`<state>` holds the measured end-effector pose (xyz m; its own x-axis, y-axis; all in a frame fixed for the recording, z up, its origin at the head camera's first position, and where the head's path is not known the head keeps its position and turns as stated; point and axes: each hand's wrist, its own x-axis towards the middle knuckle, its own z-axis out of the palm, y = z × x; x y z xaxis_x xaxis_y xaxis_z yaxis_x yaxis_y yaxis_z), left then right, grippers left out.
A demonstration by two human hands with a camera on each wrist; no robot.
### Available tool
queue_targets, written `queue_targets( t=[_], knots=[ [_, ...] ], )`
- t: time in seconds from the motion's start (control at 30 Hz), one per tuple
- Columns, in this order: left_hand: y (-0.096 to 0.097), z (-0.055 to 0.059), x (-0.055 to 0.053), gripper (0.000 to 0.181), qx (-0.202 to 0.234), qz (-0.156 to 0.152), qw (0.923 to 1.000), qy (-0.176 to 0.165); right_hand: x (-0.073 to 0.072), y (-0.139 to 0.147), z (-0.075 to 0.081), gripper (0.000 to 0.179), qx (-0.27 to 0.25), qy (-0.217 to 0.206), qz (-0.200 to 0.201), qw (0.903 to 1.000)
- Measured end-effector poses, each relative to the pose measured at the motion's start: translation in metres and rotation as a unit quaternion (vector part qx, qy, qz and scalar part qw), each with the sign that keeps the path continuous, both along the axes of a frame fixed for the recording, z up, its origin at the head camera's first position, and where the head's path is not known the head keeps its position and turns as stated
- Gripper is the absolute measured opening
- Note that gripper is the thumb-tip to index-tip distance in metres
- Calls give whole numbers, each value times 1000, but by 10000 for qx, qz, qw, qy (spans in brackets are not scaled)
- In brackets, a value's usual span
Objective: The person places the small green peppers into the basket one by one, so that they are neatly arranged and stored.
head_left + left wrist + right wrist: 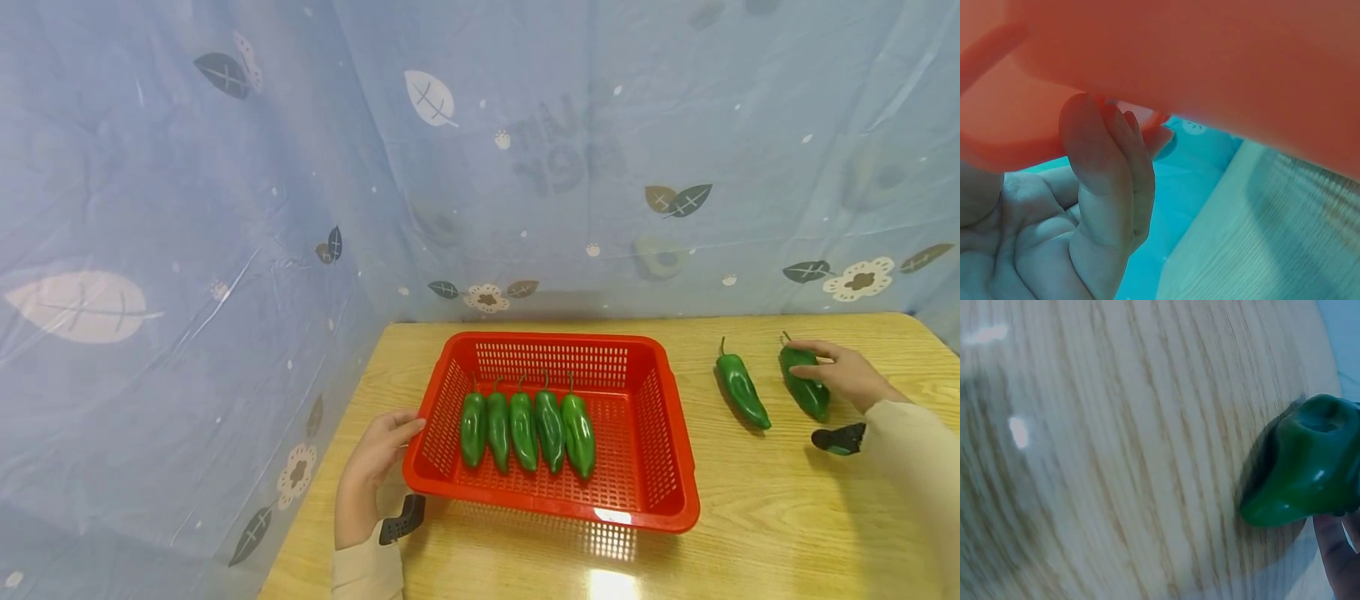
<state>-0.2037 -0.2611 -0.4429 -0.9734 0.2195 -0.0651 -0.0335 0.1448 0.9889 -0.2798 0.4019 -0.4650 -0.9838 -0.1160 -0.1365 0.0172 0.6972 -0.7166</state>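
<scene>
My left hand (377, 454) grips the left rim of a red plastic basket (525, 502), its fingers (1100, 175) curled up under the rim in the left wrist view. Inside the basket, several green peppers (522, 432) lie side by side, stems pointing away. Over at the right, my right hand (847, 377) holds a green pepper (801, 385) between thumb and fingers, low over the wooden table. The right wrist view shows this pepper (1310, 469) large, with fingertips at its lower edge. One more green pepper (741, 390) lies between that hand and the basket.
A wooden table (757, 500) carries everything. Blue patterned sheeting (525, 208) hangs along its back and left side. The basket's right half shows its bare slotted floor (613, 450).
</scene>
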Motion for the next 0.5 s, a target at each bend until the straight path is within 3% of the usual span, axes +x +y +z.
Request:
queue_targets(
  t=[0.5],
  knots=[
    [-1, -2, 0, 42, 6, -5, 10000, -29, -3, 0, -4, 67, 293, -22, 110, 9995]
  ],
)
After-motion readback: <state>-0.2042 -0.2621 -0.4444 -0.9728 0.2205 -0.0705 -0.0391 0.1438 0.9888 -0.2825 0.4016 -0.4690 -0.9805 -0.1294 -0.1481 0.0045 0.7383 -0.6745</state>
